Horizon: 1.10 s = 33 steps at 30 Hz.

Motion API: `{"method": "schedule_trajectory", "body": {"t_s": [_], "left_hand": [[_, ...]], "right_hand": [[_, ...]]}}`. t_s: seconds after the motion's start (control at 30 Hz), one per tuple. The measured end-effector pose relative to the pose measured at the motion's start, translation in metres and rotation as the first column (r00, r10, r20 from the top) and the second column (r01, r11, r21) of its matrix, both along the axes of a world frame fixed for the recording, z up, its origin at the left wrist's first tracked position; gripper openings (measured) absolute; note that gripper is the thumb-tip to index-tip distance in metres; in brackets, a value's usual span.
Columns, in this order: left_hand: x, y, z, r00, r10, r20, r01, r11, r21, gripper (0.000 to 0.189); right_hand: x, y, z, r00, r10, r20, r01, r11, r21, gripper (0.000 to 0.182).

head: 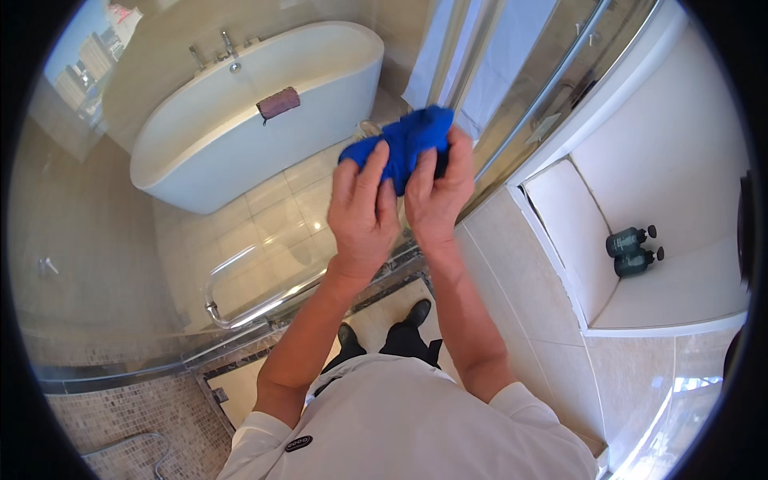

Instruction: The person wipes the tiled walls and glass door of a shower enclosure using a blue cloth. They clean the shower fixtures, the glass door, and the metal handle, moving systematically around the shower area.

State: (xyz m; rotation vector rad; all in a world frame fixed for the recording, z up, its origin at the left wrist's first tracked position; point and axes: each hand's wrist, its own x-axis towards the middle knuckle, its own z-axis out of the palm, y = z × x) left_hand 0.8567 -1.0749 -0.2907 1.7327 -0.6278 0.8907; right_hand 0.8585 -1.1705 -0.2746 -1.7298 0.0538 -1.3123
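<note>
A bunched blue cloth (414, 141) is held up between my two hands, in front of a glass shower panel. My left hand (363, 207) grips its left part, with fingers and thumb bent around the fabric. On the other side, my right hand (441, 189) has hold of the right part, its fingers partly hidden by folds. Both arms stretch forward from my body. Whether the cloth touches the glass cannot be told from this angle.
Beyond the glass stands a white freestanding bathtub (258, 120) with a brownish folded cloth (279, 103) over its rim. A chrome handle (258, 312) juts from the glass at lower left. Two dark pump bottles (627, 252) sit in a white wall niche (558, 204) to the right.
</note>
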Motion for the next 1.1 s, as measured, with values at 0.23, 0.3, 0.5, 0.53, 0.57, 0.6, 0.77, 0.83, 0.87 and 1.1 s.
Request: {"method": "schedule_trajectory", "body": {"t_s": [0.23, 0.3, 0.5, 0.53, 0.57, 0.6, 0.77, 0.83, 0.87, 1.1], "left_hand": [[-0.012, -0.002, -0.092, 0.927, -0.033, -0.374, 0.05, 0.998, 0.038, 0.047], [-0.015, -0.002, -0.091, 0.922, -0.048, -0.384, 0.054, 0.999, 0.004, 0.045], [-0.011, -0.008, 0.003, 0.998, -0.064, -0.027, 0.06, 0.991, -0.12, 0.044], [-0.007, -0.01, 0.017, 0.997, -0.076, 0.016, 0.077, 0.986, -0.149, 0.045], [-0.003, -0.012, 0.024, 0.995, -0.086, 0.06, 0.095, 0.979, -0.178, 0.045], [0.0, -0.014, 0.027, 0.994, -0.09, 0.058, 0.098, 0.983, -0.157, 0.045], [0.007, -0.022, -0.001, 0.997, -0.072, 0.024, 0.071, 0.997, 0.03, 0.044], [0.003, -0.026, -0.026, 0.986, -0.146, -0.075, 0.149, 0.988, 0.046, 0.044], [0.001, -0.028, -0.04, 0.963, -0.175, -0.203, 0.179, 0.984, 0.001, 0.042], [-0.006, -0.036, -0.053, 0.98, -0.123, -0.159, 0.119, 0.992, -0.034, 0.04]], "right_hand": [[-0.017, 0.0, -0.108, 0.928, 0.05, -0.368, -0.005, 0.992, 0.124, 0.024], [-0.019, -0.003, -0.11, 0.915, 0.109, -0.388, -0.014, 0.971, 0.239, 0.022], [-0.006, -0.009, -0.003, 0.994, 0.104, -0.017, -0.094, 0.95, 0.298, 0.02], [0.001, -0.013, 0.009, 0.994, 0.074, 0.079, -0.092, 0.959, 0.267, 0.018], [-0.001, -0.014, 0.027, 0.984, 0.145, 0.1, -0.168, 0.94, 0.297, 0.018], [0.002, -0.016, 0.031, 0.978, 0.162, 0.13, -0.195, 0.934, 0.3, 0.019], [0.011, -0.031, -0.016, 0.993, -0.087, 0.081, 0.083, 0.995, 0.047, 0.02], [0.01, -0.038, -0.057, 0.998, -0.069, 0.008, 0.066, 0.982, 0.178, 0.021], [0.005, -0.038, -0.07, 0.995, -0.075, -0.06, 0.084, 0.982, 0.169, 0.021], [-0.009, -0.058, -0.089, 0.959, -0.144, -0.244, 0.159, 0.986, 0.041, 0.021]]}}
